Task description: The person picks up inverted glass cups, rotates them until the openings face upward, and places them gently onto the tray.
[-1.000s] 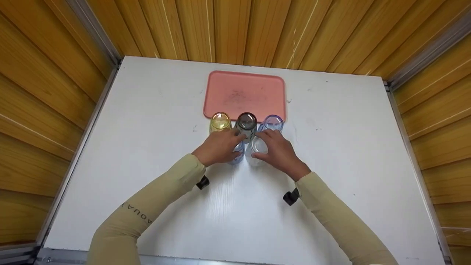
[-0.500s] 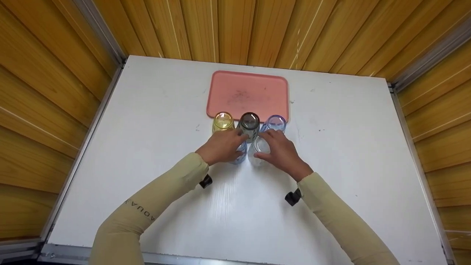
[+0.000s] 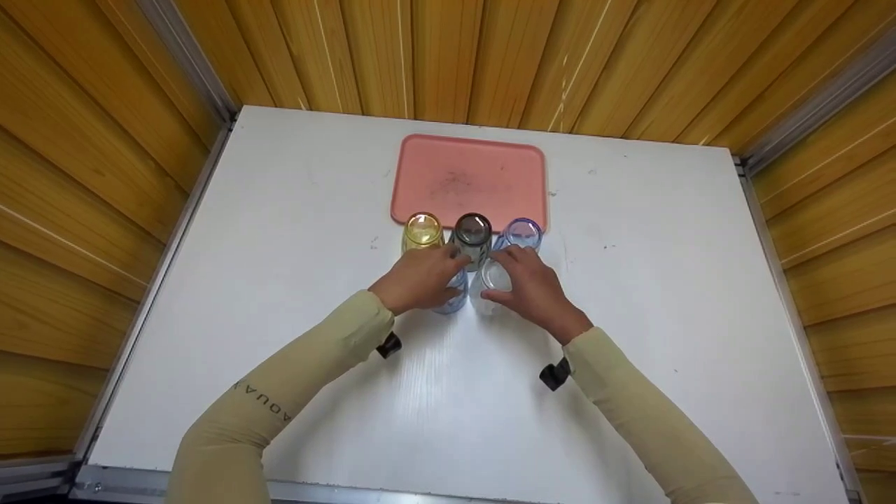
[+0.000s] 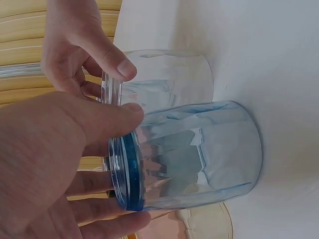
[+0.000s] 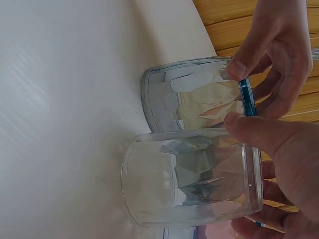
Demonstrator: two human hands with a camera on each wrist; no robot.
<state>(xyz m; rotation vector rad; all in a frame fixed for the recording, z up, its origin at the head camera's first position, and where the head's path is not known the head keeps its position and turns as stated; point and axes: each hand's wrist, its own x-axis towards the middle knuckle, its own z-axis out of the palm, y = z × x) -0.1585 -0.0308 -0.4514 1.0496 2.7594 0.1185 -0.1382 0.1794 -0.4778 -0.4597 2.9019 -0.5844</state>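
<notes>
Five or so is not counted here: several tumblers stand upside down, close together, in two rows. At the front left, my left hand [image 3: 420, 278] grips the base end of a light blue tumbler [image 4: 199, 154], thumb on the near side and fingers round the far side. Beside it, my right hand [image 3: 535, 288] holds a clear tumbler [image 5: 189, 179] the same way. Behind them are a yellow tumbler [image 3: 423, 229], a dark grey tumbler [image 3: 473, 229] and a blue-violet tumbler [image 3: 523, 232]. My hands partly hide the light blue and yellow ones in the head view.
A pink tray [image 3: 469, 168] lies on the white table [image 3: 294, 210], just behind the back row of tumblers. Wood-patterned walls [image 3: 448, 56] bound the table at the back and both sides.
</notes>
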